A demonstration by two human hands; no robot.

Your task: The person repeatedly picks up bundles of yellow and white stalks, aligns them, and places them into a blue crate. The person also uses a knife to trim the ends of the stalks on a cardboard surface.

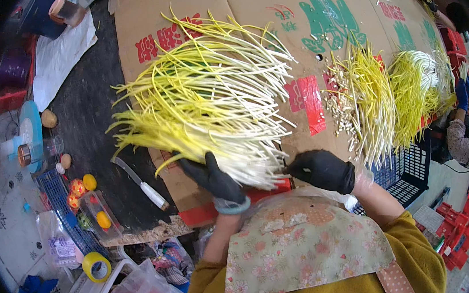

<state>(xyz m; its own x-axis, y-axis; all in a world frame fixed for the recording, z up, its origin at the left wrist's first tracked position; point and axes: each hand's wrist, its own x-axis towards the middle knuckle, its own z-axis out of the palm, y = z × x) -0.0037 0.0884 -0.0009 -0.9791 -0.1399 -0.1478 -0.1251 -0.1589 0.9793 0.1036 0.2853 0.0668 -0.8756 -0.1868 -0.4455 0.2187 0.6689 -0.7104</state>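
Over the cardboard (256, 4) on the tabletop (90, 92) spreads the broad pile of yellow-and-white stalks (211, 97), yellow tips to the left, white ends to the right. Each stalk should be light and limp, perhaps slightly slippery, and likely to bruise or snap under a hard squeeze; the thicker white part toward the right looks the firmer place to take hold. The gloved left hand (216, 180) lies against the pile's near edge, thumb raised and apart from the fingers; whether it grips stalks there I cannot tell. The gloved right hand (322, 171) is near the white ends, knuckles bent and fingers curled in; whether it pinches anything is unclear.
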